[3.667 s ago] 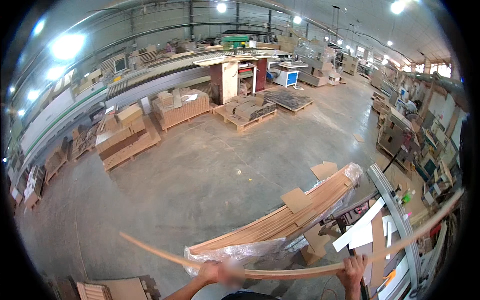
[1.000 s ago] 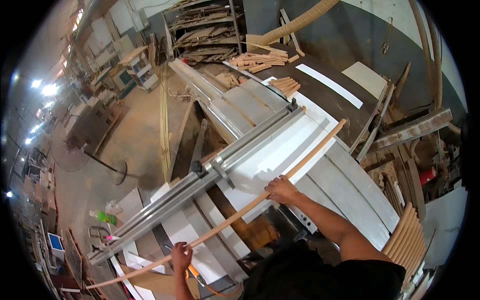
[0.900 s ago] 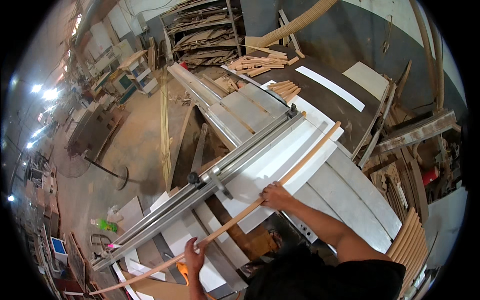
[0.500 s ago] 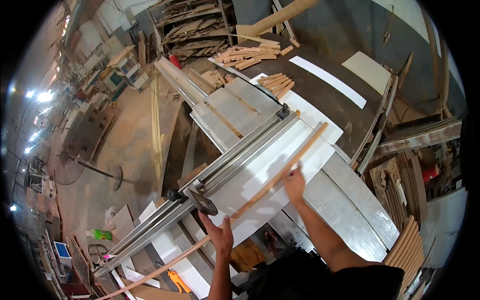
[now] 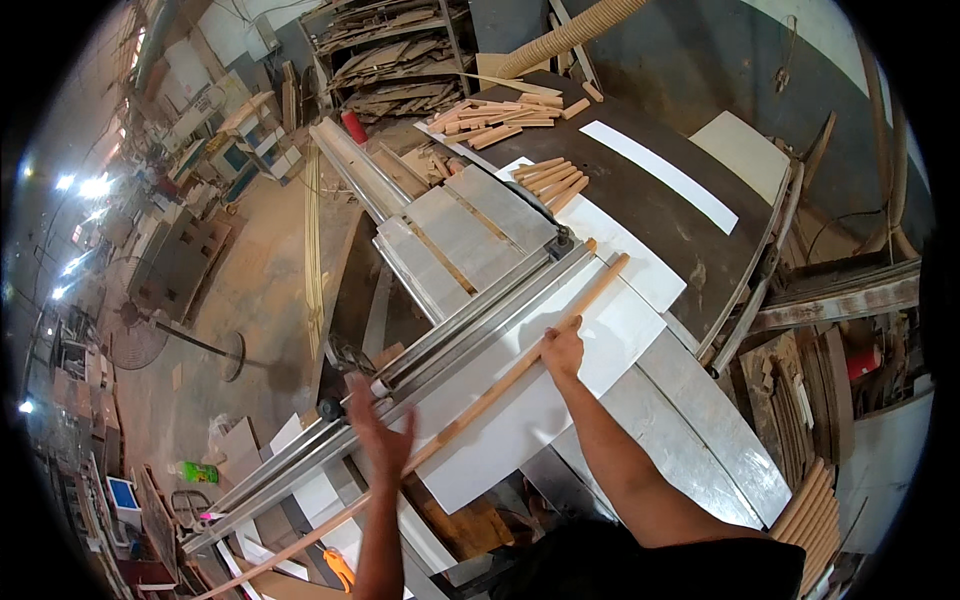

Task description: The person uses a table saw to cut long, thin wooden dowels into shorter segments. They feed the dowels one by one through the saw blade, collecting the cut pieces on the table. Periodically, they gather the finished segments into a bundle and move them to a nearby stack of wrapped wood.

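A long, slim wooden rod (image 5: 500, 388) lies diagonally over white boards (image 5: 620, 335) on the metal saw table, beside a metal fence rail (image 5: 470, 315). Its near end runs off toward the lower left. My right hand (image 5: 563, 350) is closed around the rod's upper part. Blurred by motion, my left hand (image 5: 382, 430) is raised by the rail with fingers spread, holding nothing. Just beyond those fingers is a dark looped handle (image 5: 347, 355) on the rail.
Short wooden pieces (image 5: 553, 183) lie past the rail's far end, with a larger pile (image 5: 490, 118) behind on the dark tabletop. More rods (image 5: 805, 508) are stacked at lower right. An orange-handled tool (image 5: 338, 568) sits below my left hand. A fan (image 5: 140, 335) stands on the left floor.
The rod has shifted left, closer to the rail, and my right hand has closed on it. My left hand has come off the rod and moved left. The looped handle has swung away leftward.
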Motion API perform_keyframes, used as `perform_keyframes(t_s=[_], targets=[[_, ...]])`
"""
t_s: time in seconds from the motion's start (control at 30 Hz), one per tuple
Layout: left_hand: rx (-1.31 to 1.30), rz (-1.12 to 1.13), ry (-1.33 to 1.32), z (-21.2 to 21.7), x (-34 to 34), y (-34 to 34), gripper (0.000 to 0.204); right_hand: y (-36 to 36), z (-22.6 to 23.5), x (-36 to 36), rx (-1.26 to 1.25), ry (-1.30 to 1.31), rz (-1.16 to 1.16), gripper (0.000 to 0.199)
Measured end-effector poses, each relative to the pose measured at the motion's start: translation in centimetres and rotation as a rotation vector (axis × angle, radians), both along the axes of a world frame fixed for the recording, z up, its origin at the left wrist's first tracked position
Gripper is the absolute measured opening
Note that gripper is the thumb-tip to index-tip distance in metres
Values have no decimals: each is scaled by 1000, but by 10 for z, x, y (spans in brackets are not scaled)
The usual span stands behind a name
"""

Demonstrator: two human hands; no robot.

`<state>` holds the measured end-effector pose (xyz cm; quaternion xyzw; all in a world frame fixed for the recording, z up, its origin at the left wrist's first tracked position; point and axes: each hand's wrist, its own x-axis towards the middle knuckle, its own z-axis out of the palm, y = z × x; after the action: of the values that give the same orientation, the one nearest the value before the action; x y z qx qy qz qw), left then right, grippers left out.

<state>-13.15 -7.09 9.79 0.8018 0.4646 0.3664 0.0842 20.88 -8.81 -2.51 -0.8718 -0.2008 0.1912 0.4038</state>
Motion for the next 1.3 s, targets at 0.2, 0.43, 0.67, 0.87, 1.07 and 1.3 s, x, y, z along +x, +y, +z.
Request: perform_keyframes(t_s=[0.2, 0.43, 0.67, 0.87, 1.07, 1.3], targets=[[-244, -2, 539, -70, 3, -21, 115, 13, 8, -31, -15, 19, 59, 81], [-29, -30, 580, -90, -15, -1, 102, 32, 1, -34, -25, 14, 45, 75], [20, 84, 537, -98, 7, 5, 82, 49, 0, 4, 56, 141, 32, 73], [-84, 79, 563, -84, 15, 21, 68, 60, 6, 2, 94, 163, -9, 68], [59, -116, 468, -84, 34, 35, 76, 63, -30, 11, 151, 23, -42, 59], [56, -54, 503, -96, 52, 53, 85, 58, -1, 8, 188, 152, -23, 62]])
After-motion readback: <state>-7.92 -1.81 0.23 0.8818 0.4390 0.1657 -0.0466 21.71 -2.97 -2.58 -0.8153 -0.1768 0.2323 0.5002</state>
